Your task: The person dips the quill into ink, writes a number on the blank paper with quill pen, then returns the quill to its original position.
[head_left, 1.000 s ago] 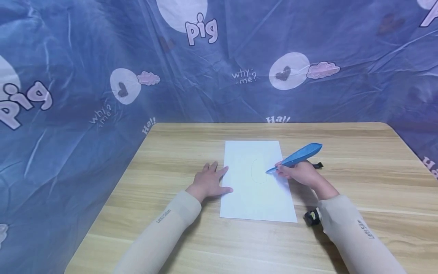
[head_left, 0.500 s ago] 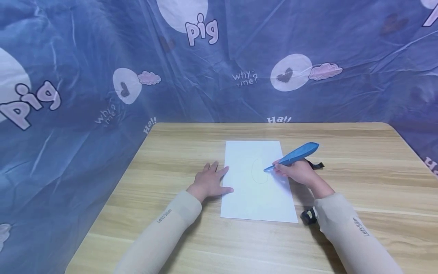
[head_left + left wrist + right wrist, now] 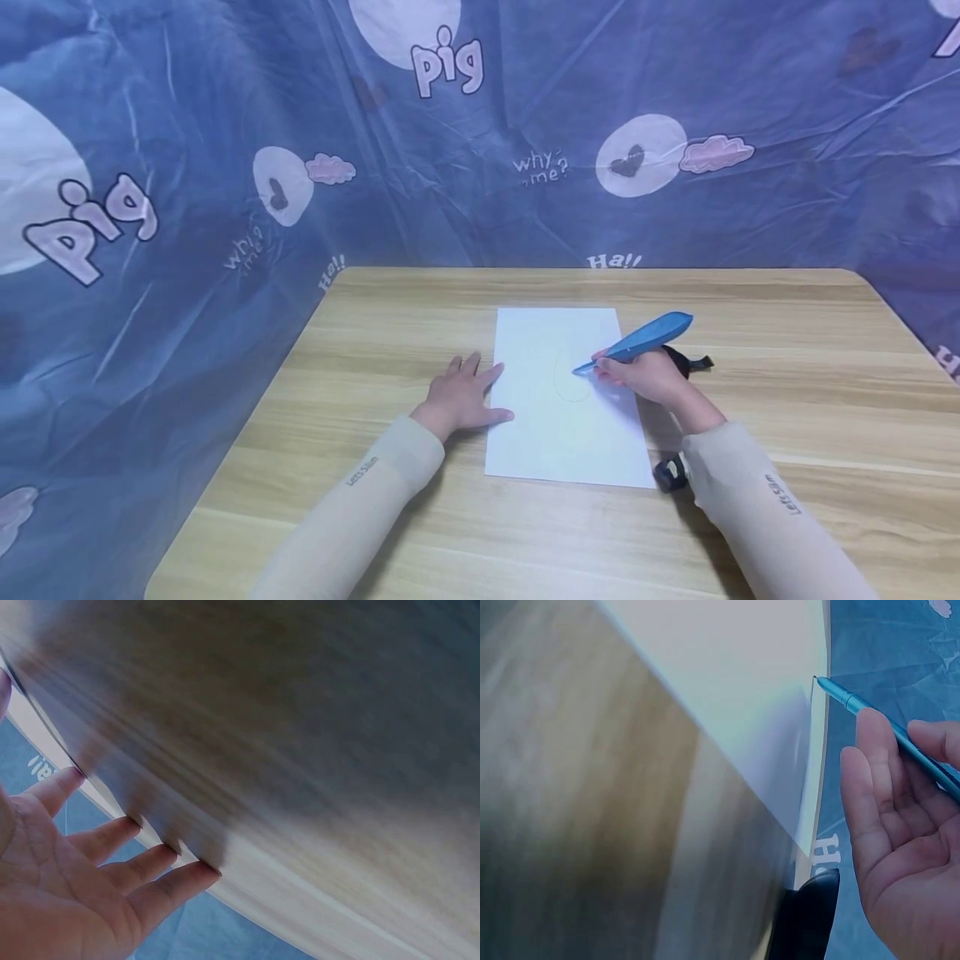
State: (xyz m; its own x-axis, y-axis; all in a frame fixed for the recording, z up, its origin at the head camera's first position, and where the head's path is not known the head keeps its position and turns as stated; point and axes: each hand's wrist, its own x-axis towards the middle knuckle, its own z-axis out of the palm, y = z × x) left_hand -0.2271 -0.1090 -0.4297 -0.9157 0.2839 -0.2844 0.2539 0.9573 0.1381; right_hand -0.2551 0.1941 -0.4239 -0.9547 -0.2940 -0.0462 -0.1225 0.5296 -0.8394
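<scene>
Left hand: fingers spread wide, thumb and index finger at the left edge of the paper. Right hand: pinching one blue pen, feather-shaped, tip near the sheet's middle, beside a faint curved line. Paper: one, white, flat on the table, between the hands. Likely faults: sheet swivelling, should the left hand press too lightly; line skipping, should pen pressure slacken.

The head view looks forward and down across the bench to the far cloth. The wrist views look low and close along left fingers and right fingers; head and right wrist share paper and pen.
</scene>
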